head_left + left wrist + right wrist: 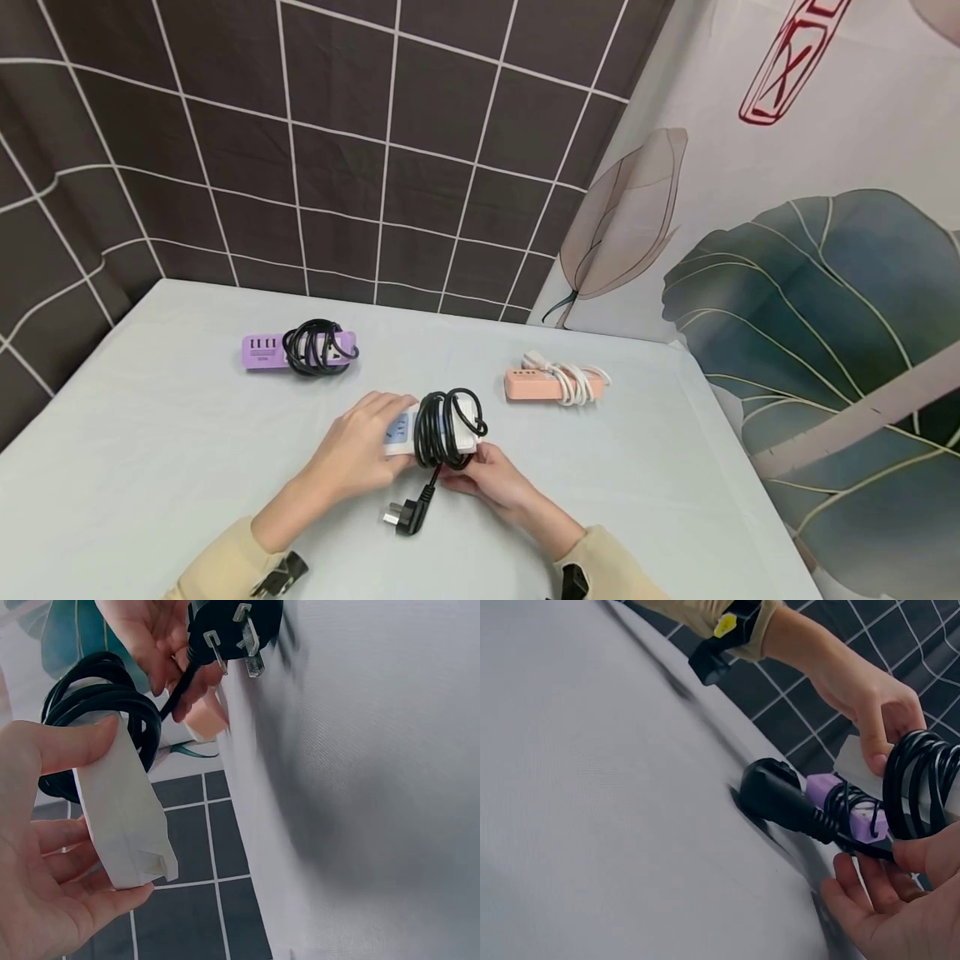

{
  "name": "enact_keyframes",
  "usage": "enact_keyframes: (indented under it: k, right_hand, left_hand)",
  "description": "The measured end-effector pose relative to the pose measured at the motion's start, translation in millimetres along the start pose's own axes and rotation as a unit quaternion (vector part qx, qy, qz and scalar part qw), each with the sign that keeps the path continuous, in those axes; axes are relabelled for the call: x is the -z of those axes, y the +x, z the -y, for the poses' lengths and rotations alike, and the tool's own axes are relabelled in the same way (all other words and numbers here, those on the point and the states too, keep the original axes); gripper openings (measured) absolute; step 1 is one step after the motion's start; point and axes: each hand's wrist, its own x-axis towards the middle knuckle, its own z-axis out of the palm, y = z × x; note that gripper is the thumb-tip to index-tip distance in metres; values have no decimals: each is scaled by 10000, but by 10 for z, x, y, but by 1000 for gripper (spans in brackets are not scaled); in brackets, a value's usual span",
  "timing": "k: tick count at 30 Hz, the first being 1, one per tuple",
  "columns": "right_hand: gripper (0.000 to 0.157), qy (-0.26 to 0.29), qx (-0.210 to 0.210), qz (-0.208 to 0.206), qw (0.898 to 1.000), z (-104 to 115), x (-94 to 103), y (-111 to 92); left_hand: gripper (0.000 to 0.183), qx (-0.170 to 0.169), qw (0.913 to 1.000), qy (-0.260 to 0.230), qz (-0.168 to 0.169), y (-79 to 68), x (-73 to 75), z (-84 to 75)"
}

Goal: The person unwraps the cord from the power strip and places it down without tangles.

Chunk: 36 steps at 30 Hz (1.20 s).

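A white power strip (399, 430) with blue sockets is held over the table by my left hand (366, 446), thumb on one side and fingers on the other. Black cord (433, 430) is wound in several loops around its right part. The cord's loose end hangs down to a black plug (412, 515) with metal prongs, seen close in the left wrist view. At the strip's lower right, my right hand (497, 485) pinches the cord near the loops; in the right wrist view its thumb lies over the cord (870, 850) with the fingers below.
A purple power strip (264, 352) wrapped in black cord lies at the back left of the white table (150, 483). An orange power strip (531, 385) wrapped in white cord lies back right. A dark tiled-pattern curtain (337, 167) stands behind.
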Motion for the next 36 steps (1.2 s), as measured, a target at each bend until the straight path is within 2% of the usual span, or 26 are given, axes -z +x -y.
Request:
enact_keyframes:
  k: [6,11,19,27,36]
  right_hand:
    - [39,257,-104,-55,9996,-8,-37,-1]
    - [40,179,-197,-7,9996,6,-30,-6]
    - [31,246,-222,62,9994,22,-18,-24]
    - [40,89,-229,-219,9995,11,-9,-54]
    - [31,5,-169,-372,9992,23,75,-91]
  left_hand:
    - [71,21,9999,-100,-83,-3,-9,7]
    - [71,110,9998,-153,-61,-5,-21,24]
    - [70,221,9995,-205,-43,-3,-35,41]
    - [70,332,9990,-290,-15,-10,-35,55]
    - [71,336,9989,-318,14,-13,-63,65]
